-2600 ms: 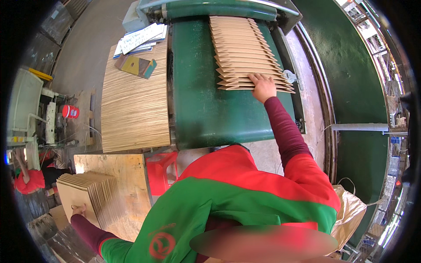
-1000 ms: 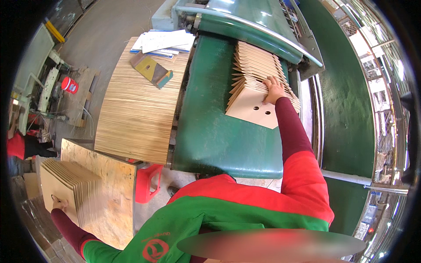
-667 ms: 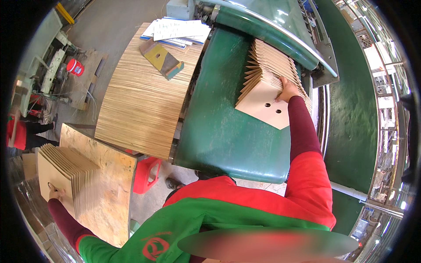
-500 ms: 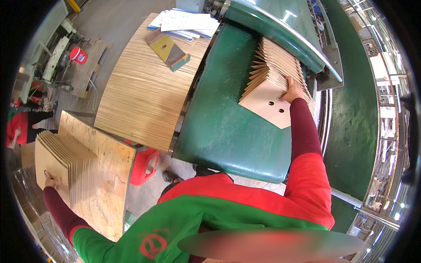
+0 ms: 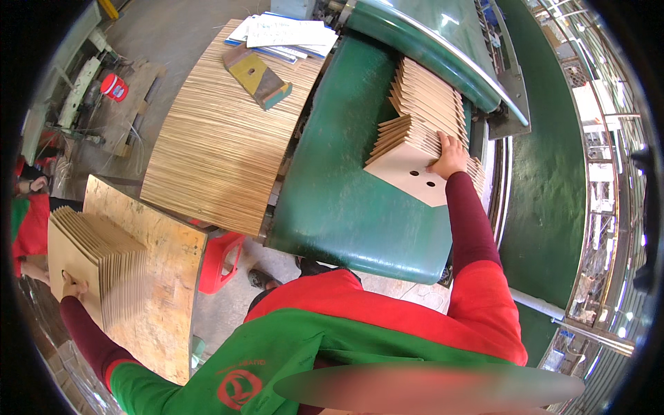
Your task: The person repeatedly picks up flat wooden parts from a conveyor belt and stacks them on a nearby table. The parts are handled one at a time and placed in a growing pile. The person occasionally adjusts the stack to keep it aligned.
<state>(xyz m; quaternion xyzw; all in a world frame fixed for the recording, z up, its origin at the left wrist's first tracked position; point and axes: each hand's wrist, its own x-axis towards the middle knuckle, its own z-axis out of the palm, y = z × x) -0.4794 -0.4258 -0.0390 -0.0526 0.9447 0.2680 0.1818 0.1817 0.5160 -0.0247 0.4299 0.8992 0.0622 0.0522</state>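
Observation:
On the green conveyor belt (image 5: 332, 207) lies a leaning row of thin tan boards (image 5: 402, 164), the front one showing two dark round holes. My right hand (image 5: 451, 158) grips the front group, its thumb by one hole and its fingers over the top edges. Behind it, the rest of the row (image 5: 427, 93) reaches under the roller. My left hand (image 5: 72, 286) is at a second stack of tan boards (image 5: 97, 249) on a worn wooden table (image 5: 169, 270), its fingers closed at the hole in the front board. What the fingertips do inside that hole is hidden.
A wood-grained tabletop (image 5: 207, 138) beside the belt carries papers (image 5: 287, 33) and a yellow-and-brown block (image 5: 254, 75). The green roller (image 5: 422, 52) spans the belt's far end. A red stool (image 5: 220, 261) stands between the tables. Another person (image 5: 31, 221) is at the far left.
The front group under my right hand now stands out more from the boards behind it. My right fingers have spread along the top edges. My left hand stays at its stack. The view has shifted slightly.

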